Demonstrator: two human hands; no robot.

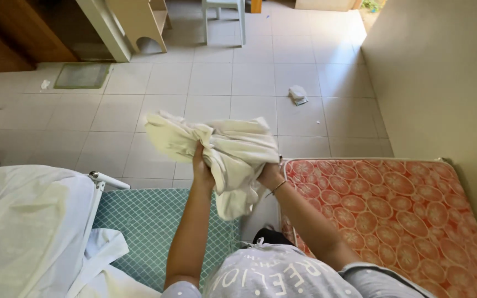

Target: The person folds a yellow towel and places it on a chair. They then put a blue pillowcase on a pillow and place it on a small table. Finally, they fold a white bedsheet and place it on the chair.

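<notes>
1. Both arms reach forward and up, elbows bent, holding a bunched cream cloth [222, 152] in the air above the tiled floor [139, 110].
2. The left hand [201, 168] grips the cloth from below, fingers closed around a gathered part near its middle.
3. The right hand [270, 175], a thin bracelet [276, 189] on its wrist, is tucked under the cloth's right edge; its fingers are hidden in the folds but clutch the fabric.
4. The cloth hangs between the hands, one end trailing down.
5. Below lie a green checked mattress [150, 226] and an orange flowered mattress [404, 215].
</notes>
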